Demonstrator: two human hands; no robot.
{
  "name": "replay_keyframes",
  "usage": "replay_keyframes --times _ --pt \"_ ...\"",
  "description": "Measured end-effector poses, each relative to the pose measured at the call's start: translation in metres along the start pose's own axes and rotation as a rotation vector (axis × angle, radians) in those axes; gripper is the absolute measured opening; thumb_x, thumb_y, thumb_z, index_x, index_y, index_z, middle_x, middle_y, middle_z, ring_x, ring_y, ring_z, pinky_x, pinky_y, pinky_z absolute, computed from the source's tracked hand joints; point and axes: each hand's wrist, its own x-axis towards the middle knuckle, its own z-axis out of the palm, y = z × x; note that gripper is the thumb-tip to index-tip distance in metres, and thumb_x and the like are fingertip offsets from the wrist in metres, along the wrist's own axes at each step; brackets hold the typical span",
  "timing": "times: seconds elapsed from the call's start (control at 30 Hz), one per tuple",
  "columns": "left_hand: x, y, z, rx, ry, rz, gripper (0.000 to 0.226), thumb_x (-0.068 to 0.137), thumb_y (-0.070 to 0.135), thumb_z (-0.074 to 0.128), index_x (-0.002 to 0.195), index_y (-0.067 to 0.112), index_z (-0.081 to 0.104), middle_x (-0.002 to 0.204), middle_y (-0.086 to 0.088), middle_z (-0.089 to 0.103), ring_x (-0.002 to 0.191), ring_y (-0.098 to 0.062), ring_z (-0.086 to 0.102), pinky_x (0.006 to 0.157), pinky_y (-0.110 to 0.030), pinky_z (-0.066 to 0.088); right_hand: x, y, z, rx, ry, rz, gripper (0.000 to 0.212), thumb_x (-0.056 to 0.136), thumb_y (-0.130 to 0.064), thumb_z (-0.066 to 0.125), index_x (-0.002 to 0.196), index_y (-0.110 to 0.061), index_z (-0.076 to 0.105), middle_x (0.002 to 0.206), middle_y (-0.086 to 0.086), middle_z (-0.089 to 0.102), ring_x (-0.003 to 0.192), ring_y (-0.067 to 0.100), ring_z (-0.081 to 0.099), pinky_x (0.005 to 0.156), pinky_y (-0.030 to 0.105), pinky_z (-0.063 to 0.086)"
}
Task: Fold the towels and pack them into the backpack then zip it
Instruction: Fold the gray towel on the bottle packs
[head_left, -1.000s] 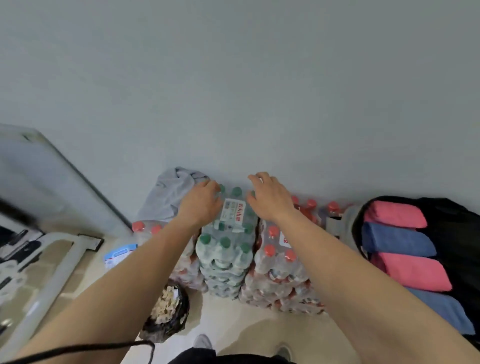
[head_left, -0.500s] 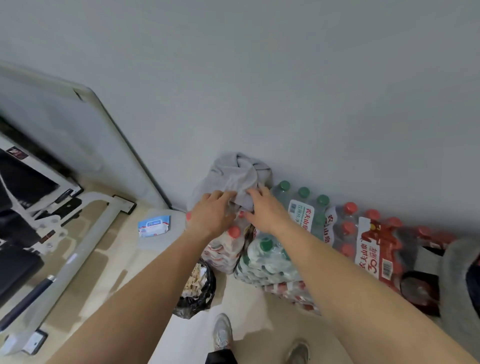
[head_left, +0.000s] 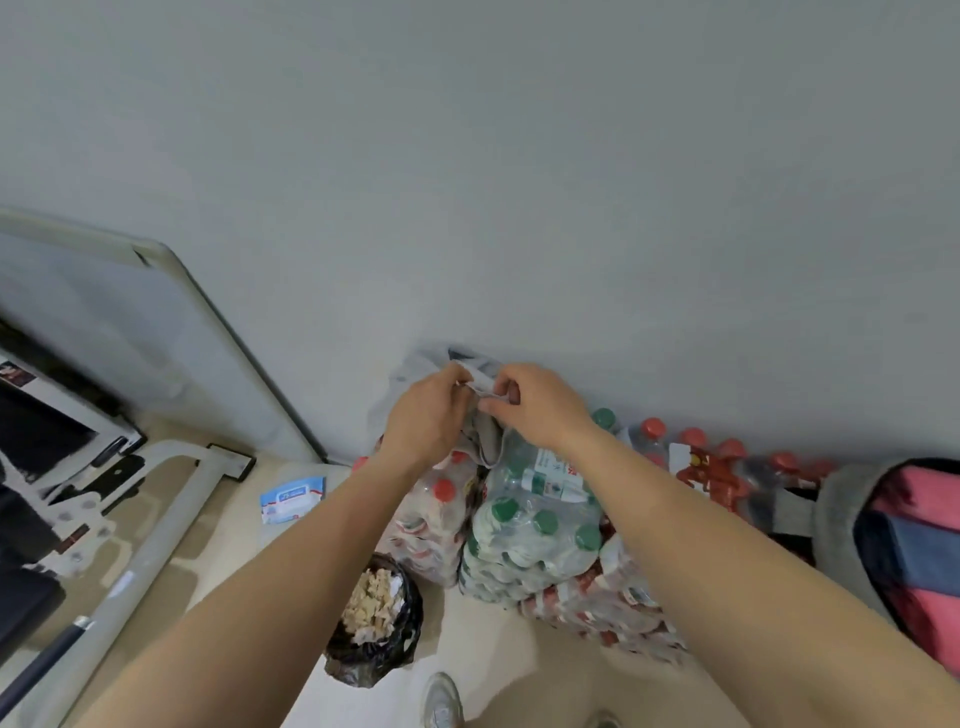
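Over the last second, both hands left the tops of the green-capped bottle pack (head_left: 535, 525) and went left to the grey towel (head_left: 483, 441) bunched against the wall. Half a second ago they lay flat on it; now the left hand (head_left: 423, 418) and right hand (head_left: 537, 405) were raised, each with a pinching grip on a pale edge of the cloth, and a fold hung below them. The view swung left, then partly back, so the backpack (head_left: 836, 509) with its pink and blue towels (head_left: 919, 551) re-entered at the right edge.
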Motion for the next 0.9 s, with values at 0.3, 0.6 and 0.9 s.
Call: replay_keyframes --times 0.3,0.6,0.9 --pt "0.019 0.102 -0.027 0.024 0.054 0.176 0.022 0.098 0.042 0.050 0.091 0.023 0.060 0.085 0.007 0.062 0.077 -0.016 0.056 0.063 -0.032 0.039 -0.042 0.014 -0.129 -0.050 0.250 -0.017 0.020 0.099 -0.030 0.048 0.086 -0.025 0.062 0.083 -0.005 0.064 0.080 0.019 0.060 0.070 0.036 0.049" --pt "0.025 0.133 -0.035 -0.016 0.082 0.171 0.024 0.097 0.040 0.054 0.081 0.022 0.054 0.072 0.006 0.058 0.071 -0.021 0.055 0.058 -0.032 0.035 -0.079 0.061 -0.234 -0.017 0.656 0.053 0.020 0.098 -0.027 0.054 0.086 -0.013 0.061 0.072 0.006 0.062 0.072 0.027 0.058 0.066 0.037 0.045" --pt "0.062 0.197 -0.087 -0.079 0.435 0.142 0.018 0.094 0.021 0.046 0.096 0.024 0.064 0.083 0.004 0.065 0.076 -0.021 0.056 0.063 -0.031 0.040 -0.108 0.057 -0.299 -0.290 0.852 0.026 0.029 0.099 -0.042 0.051 0.087 -0.017 0.061 0.076 0.003 0.063 0.074 0.028 0.058 0.062 0.038 0.048"
